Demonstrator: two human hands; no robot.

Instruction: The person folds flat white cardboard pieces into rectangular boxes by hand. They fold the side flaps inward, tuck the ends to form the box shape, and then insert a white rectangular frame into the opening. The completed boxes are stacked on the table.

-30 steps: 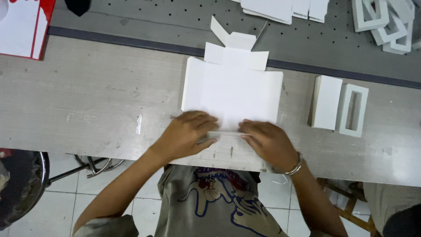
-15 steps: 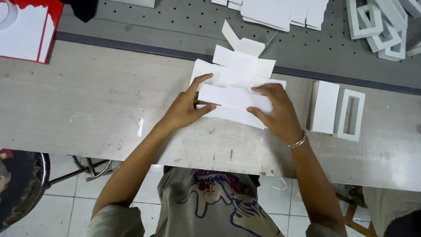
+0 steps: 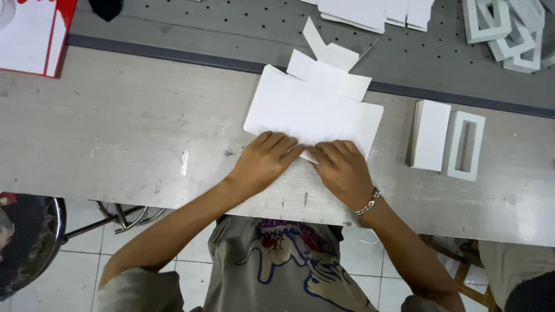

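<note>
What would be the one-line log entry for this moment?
left hand: pressing near edge of card | right hand: pressing same edge | card: flat on bench | white box and frame: at right

A packaging workshop, by the look; long worn worktop (image 3: 115, 144) backed by a grey perforated panel (image 3: 231, 29); stacks of flat white card blanks (image 3: 370, 11); finished white box frames (image 3: 503, 29) piled together; tiled floor (image 3: 75, 260) below.

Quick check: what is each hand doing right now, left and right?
Left hand: fingers flat, pressing the near edge of the flat white die-cut cardboard sheet; no grip.
Right hand: the same, palm down on that edge beside the left.
</note>
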